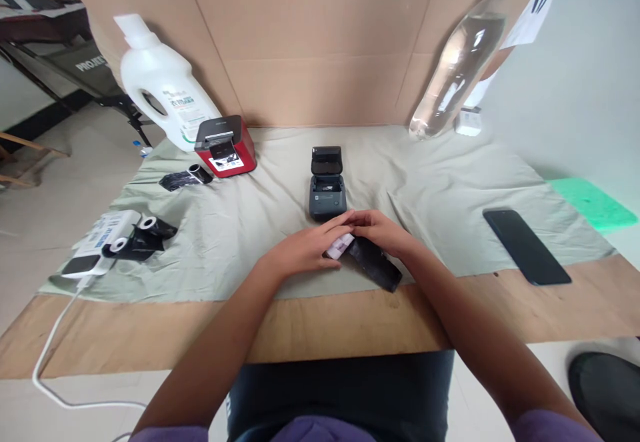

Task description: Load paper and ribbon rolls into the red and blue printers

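A small white roll (340, 245), partly hidden by my fingers, sits between my two hands just in front of the dark printer. My left hand (313, 249) is closed around its left side. Fingers curled, my right hand (380, 230) grips at the top of a black plastic wrapper (376, 263), which hangs toward the table's front edge. The two hands' fingertips meet over the roll, so the exact grip is hidden. Just beyond them stands a small dark label printer (327, 197) with its lid (327, 159) raised.
At left are a red-and-black printer (226, 147), a white jug (163, 85), black-wrapped rolls (133, 242), another roll (200, 174) and a white cabled device (103, 242). A phone (526, 245) lies right. A tall water bottle (460, 62) leans against the cardboard (320, 82).
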A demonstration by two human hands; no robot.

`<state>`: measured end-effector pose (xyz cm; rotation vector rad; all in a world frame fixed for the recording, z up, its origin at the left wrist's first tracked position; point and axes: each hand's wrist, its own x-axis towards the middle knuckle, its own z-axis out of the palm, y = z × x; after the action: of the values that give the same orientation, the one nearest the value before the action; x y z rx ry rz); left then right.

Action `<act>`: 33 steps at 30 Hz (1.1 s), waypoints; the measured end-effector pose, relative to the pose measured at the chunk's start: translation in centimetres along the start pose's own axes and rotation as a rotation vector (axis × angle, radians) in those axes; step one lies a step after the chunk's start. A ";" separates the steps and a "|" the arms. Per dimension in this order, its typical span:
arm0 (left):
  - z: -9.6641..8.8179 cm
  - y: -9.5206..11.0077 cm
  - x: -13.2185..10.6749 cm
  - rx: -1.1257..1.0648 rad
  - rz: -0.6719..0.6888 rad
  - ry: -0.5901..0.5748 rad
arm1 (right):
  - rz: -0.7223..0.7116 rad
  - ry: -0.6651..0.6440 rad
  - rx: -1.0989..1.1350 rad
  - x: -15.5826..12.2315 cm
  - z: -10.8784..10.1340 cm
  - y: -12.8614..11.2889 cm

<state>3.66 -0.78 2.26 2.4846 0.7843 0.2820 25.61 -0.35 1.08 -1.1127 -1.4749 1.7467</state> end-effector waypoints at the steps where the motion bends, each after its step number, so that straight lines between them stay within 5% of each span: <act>1: 0.0 0.0 0.1 0.012 -0.005 0.030 | 0.001 0.005 -0.017 0.1 -0.1 0.1; 11: -0.1 -1.4 -0.3 0.159 -0.024 0.227 | -0.073 0.007 -0.435 -0.3 -1.2 -0.2; 20: -0.7 -0.8 0.1 0.083 -0.023 0.008 | -0.117 0.020 -0.635 -0.9 -1.7 -0.4; 27: 0.1 -1.0 0.8 -0.099 -0.127 0.079 | -0.141 0.012 -0.709 -0.8 -2.2 -0.2; 33: -0.3 -1.1 0.8 -0.039 -0.187 0.085 | -0.100 -0.002 -0.727 -0.9 -2.5 -0.4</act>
<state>3.70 0.53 1.97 2.3555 1.0292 0.3328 28.25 0.15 1.57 -1.3376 -2.2058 1.1484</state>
